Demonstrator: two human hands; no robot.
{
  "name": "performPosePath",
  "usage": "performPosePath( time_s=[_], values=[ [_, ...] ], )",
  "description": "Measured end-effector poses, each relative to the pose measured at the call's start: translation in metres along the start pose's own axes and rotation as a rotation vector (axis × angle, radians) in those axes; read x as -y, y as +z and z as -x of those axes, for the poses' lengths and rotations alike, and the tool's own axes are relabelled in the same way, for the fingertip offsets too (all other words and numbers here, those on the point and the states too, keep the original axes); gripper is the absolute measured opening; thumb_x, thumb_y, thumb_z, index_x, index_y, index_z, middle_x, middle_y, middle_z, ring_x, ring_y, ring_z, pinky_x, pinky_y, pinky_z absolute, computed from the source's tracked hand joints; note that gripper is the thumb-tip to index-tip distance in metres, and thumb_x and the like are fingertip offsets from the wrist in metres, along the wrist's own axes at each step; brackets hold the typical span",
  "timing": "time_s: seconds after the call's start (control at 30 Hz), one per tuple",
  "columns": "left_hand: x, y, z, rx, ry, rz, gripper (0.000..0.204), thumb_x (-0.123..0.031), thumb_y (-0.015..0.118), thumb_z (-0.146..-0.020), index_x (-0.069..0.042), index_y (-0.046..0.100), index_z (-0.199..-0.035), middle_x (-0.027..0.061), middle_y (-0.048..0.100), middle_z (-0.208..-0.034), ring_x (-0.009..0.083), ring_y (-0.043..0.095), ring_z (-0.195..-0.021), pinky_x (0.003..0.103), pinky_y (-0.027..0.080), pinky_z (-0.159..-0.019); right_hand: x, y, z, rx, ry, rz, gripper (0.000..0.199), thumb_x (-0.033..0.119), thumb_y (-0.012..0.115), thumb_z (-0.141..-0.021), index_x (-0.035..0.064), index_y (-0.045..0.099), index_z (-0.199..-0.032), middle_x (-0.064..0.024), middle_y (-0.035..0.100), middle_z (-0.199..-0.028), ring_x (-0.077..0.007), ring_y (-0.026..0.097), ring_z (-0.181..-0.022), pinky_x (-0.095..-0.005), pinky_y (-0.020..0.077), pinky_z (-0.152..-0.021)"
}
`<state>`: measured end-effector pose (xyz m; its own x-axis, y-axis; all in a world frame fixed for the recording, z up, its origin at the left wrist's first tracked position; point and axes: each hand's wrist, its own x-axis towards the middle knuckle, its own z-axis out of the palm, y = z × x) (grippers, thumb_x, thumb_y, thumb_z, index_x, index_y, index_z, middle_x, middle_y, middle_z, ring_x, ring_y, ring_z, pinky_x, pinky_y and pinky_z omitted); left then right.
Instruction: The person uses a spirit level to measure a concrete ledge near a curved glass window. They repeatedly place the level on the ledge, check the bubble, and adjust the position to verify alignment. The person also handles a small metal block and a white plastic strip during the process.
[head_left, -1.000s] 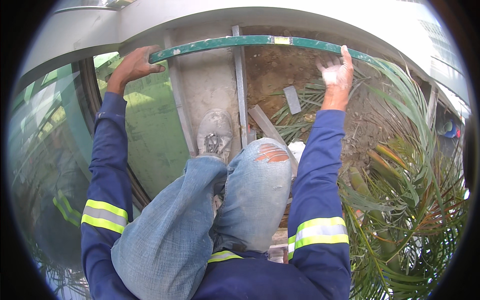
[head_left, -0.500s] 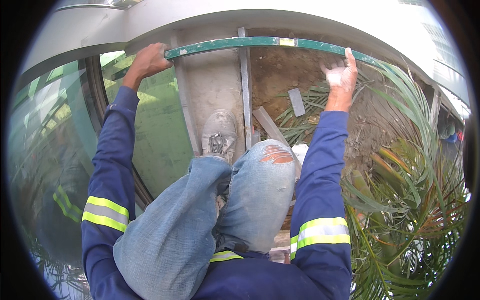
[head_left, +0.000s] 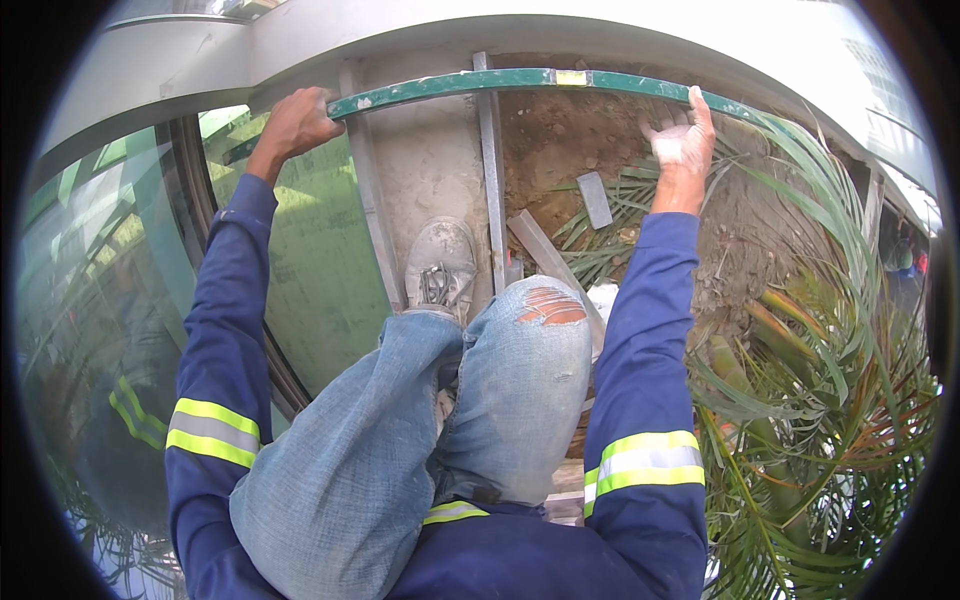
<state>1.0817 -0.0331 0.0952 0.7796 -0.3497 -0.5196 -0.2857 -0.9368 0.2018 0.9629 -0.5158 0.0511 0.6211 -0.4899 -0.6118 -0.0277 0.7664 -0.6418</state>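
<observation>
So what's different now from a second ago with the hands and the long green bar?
The left hand moved a little right along the green bar; its thumb stuck out before, and now the hand looks closed on the bar. The right hand, palm open by the bar, and the dusty shoe stayed about the same.

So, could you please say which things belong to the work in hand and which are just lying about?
In use: green bar; left hand gripping it; right hand at it; perhaps grey rail beneath.
Seemingly loose: grey block; palm leaves; slanted strip.
</observation>
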Motion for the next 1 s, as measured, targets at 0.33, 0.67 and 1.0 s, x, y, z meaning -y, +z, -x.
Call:
performPosePath(
  time_s=[0.33,0.67,1.0],
  values=[
    [-0.005,-0.002,0.001,-0.001,-0.001,-0.010,0.040,-0.025,0.068,-0.070,-0.008,0.077,-0.104,0.0233,0.073,-0.092,0.0454,0.067,-0.090,0.052,0.055,-0.083,-0.001,0.001,0.002,-0.007,-0.022,0.015,0.095,0.023,0.084,-0.083,0.0039,0.030,-0.158,-0.0254,0.027,-0.162,-0.0438,0.029,-0.149,-0.0713,0.0142,-0.120],
    [-0.004,-0.004,0.002,-0.010,0.000,-0.009,0.039,-0.026,0.067,-0.069,-0.006,0.076,-0.101,0.0250,0.072,-0.090,0.0464,0.067,-0.089,0.052,0.054,-0.083,-0.001,0.000,0.000,0.026,-0.021,0.020,0.093,0.023,0.084,-0.083,0.0038,0.032,-0.157,-0.0223,0.028,-0.162,-0.0431,0.031,-0.148,-0.0728,0.0158,-0.119],
    [-0.002,-0.003,-0.007,0.010,-0.024,-0.062,0.034,-0.027,0.067,-0.068,-0.003,0.072,-0.092,0.0248,0.071,-0.086,0.0467,0.067,-0.086,0.053,0.053,-0.082,-0.006,-0.007,-0.002,-0.011,-0.028,0.015,0.106,0.038,0.083,-0.084,0.0052,0.020,-0.163,-0.0247,0.019,-0.167,-0.0419,0.023,-0.154,-0.0706,0.0061,-0.121]
  ],
)
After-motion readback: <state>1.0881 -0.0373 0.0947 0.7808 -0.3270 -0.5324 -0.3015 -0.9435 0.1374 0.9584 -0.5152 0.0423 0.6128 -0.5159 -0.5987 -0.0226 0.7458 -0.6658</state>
